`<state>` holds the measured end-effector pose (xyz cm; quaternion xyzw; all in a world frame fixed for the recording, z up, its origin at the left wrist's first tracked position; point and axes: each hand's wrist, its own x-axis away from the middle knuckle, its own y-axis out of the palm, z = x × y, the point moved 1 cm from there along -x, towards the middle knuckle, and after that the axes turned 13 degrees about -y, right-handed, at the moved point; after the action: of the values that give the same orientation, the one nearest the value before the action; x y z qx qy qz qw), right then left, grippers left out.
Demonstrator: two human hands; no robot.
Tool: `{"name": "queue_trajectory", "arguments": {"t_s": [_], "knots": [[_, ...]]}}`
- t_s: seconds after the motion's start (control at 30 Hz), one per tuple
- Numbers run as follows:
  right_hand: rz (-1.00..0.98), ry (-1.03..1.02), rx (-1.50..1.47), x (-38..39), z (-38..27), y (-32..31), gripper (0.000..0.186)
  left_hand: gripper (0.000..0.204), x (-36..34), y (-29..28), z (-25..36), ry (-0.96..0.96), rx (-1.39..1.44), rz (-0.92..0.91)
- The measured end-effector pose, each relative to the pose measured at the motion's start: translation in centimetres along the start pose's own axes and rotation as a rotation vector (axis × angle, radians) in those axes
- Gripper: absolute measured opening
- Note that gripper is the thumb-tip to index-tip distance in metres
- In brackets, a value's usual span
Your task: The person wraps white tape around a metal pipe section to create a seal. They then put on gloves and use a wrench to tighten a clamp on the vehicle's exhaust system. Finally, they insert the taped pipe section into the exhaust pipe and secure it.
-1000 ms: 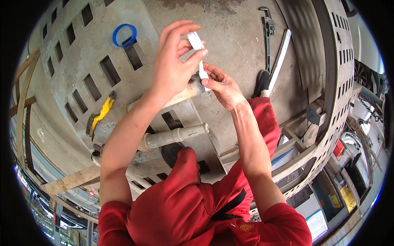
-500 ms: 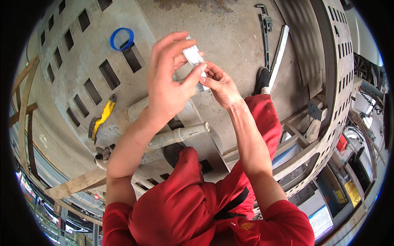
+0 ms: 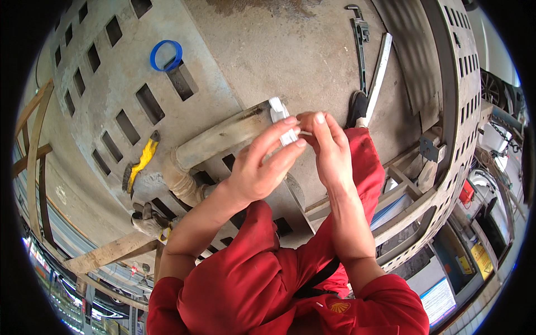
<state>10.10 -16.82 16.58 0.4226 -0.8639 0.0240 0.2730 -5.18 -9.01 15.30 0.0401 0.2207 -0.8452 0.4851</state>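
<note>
A grey pipe (image 3: 226, 137) slants up to the right, and its end is wrapped in white tape (image 3: 277, 110) that looks like thread seal tape. My left hand (image 3: 262, 164) has its thumb and fingertips closed about the lower side of this white wrap. Just right of the pipe end, my right hand (image 3: 331, 151) is closed in a pinch, with a short white piece of the tape between it and the left fingertips. The right fingers partly hide what they hold. Both hands are bare.
A blue ring (image 3: 166, 55) and a yellow-handled brush (image 3: 144, 161) lie on the slotted metal plate (image 3: 206, 84). Gloves (image 3: 149, 220) lie at left. A pipe wrench (image 3: 360, 50) and a pale bar (image 3: 379, 78) rest on the floor beyond my shoe (image 3: 358, 107).
Both hands have come lower and to the right, uncovering the pipe and its taped end. My left hand, spread higher up before, now closes around the white wrap.
</note>
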Motion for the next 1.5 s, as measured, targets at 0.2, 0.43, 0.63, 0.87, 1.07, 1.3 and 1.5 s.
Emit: {"name": "queue_trajectory", "arguments": {"t_s": [0.2,0.43,0.63,0.87,1.07,1.3,1.5], "knots": [[-0.093,0.093,0.15,3.0,-2.0,0.4,0.044,0.038,2.8,0.5,0.2,0.047,-0.085,-0.078],[-0.065,0.172,0.193,2.6,-2.3,0.3,0.052,0.039,4.0,1.2,0.2,0.049,-0.105,-0.094],[-0.042,0.276,0.211,1.1,-2.7,0.5,0.054,0.043,4.5,1.6,0.7,0.045,-0.14,-0.141],[-0.152,0.261,0.29,1.3,-1.5,-1.0,0.032,0.044,5.2,1.0,1.3,0.042,-0.131,-0.216],[-0.183,0.208,0.254,1.8,-1.1,-1.9,0.033,0.042,5.7,-0.7,0.9,-0.307,0.034,-0.162],[-0.262,0.206,0.134,2.2,-1.0,-2.3,0.035,0.046,3.0,0.1,-2.0,-1.421,0.781,-0.357],[-0.301,0.152,0.114,2.6,-0.4,-2.8,0.036,0.044,0.5,1.1,-2.2,-1.529,0.741,-0.405]]}}
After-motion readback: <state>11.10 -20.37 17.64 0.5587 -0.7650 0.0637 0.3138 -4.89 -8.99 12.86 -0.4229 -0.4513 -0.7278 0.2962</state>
